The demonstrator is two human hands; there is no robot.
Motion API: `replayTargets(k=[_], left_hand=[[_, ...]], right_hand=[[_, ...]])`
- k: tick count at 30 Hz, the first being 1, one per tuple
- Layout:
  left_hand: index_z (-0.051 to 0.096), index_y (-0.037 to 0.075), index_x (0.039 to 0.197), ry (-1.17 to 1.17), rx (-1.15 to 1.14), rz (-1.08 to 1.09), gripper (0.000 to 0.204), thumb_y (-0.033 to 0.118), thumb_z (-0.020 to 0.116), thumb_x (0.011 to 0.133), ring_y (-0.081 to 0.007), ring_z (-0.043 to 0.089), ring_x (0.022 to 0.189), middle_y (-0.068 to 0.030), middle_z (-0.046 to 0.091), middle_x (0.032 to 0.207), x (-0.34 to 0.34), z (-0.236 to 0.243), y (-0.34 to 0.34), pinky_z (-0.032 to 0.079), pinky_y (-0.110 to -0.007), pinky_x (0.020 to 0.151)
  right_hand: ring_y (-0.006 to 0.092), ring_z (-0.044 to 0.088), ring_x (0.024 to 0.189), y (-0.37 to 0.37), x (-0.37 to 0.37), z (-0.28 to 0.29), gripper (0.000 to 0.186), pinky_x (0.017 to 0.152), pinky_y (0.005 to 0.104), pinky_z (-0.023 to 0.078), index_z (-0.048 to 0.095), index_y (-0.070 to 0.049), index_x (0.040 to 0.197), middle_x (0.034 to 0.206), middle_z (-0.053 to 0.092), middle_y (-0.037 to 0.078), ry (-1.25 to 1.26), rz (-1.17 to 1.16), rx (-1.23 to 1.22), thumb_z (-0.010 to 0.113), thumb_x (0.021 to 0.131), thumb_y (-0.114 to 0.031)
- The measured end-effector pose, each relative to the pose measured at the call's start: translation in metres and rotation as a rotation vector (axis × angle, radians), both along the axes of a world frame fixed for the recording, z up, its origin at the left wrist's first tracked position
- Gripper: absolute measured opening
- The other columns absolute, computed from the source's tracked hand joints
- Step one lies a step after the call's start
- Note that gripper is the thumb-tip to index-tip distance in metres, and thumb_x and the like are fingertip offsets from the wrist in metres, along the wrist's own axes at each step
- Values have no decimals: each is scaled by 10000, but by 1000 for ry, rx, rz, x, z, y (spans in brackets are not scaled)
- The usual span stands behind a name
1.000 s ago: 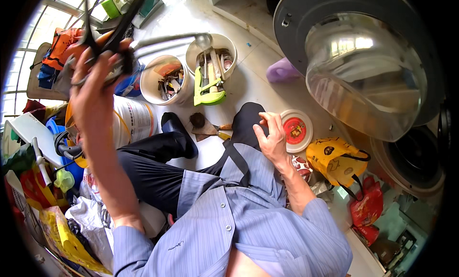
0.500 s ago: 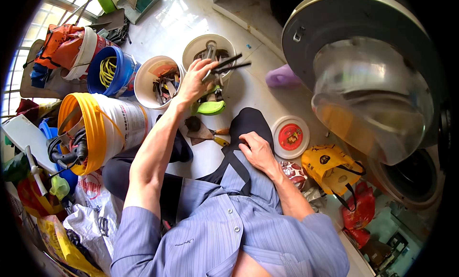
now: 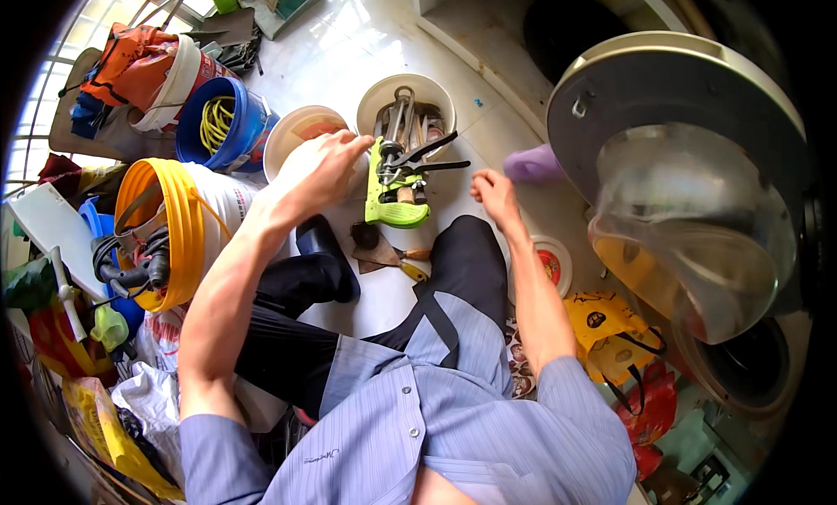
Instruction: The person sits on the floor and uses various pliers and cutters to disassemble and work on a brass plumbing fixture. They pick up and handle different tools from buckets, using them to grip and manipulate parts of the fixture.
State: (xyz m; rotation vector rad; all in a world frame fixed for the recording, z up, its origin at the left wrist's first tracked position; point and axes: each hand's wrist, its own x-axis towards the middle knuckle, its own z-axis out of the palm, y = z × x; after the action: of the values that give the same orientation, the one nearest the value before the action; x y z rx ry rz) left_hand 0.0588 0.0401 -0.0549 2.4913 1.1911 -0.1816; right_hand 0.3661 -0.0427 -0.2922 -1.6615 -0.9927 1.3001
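My left hand is closed, its fingertips at the upper left edge of a bright green hand tool with two black lever handles. The tool stands in front of a white bucket and overlaps its near rim. Metal tools stick up inside that bucket. A second pale bucket is partly hidden behind my left hand. To the right of the black handles, my right hand is raised with fingers curled, apart from the tool and with nothing visible in it.
A scraper with a yellow handle lies on the floor before my knees. Yellow-rimmed and blue buckets stand left. A round lid, a yellow bag and a large container with a clear dome are at right.
My left hand has drawn back left, and the tool's black handles have swung nearer to me. My right hand has lifted off my thigh and reached forward. The whole view has shifted slightly.
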Motion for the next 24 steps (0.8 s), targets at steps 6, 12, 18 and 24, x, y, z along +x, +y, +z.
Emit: replayTargets(k=[6, 12, 18, 24], left_hand=[[611, 2, 1285, -176, -153, -53, 444, 94, 703, 861, -372, 641, 1132, -204, 674, 1201, -13, 33, -62, 511, -435, 1007], [603, 33, 1245, 81, -208, -35, 411, 144, 708, 863, -313, 635, 1077, -123, 664, 1120, -24, 14, -77, 494, -438, 928], [590, 48, 1269, 45, -203, -109, 409, 149, 689, 885, -297, 638, 1025, -108, 652, 1073, -13, 17, -75, 482, -426, 876], [570, 64, 1297, 42, -190, -187, 417, 189, 658, 909, -272, 629, 997, -93, 637, 1047, -9, 21, -72, 475, -404, 856]], right_hand=[[164, 626, 653, 104, -1, -72, 413, 577, 317, 491, 690, 48, 985, 764, 663, 73, 136, 59, -188, 656, 942, -361], [206, 539, 438, 134, -55, -81, 246, 385, 356, 349, 625, -41, 708, 628, 604, 85, 420, 7, -416, 701, 825, -244], [280, 628, 440, 130, -41, -93, 174, 321, 373, 413, 633, -18, 634, 584, 639, 189, 371, -53, -377, 621, 802, -65], [348, 698, 572, 122, -36, -72, 152, 415, 469, 552, 573, 84, 637, 571, 553, 159, 452, -228, -347, 607, 773, 26]])
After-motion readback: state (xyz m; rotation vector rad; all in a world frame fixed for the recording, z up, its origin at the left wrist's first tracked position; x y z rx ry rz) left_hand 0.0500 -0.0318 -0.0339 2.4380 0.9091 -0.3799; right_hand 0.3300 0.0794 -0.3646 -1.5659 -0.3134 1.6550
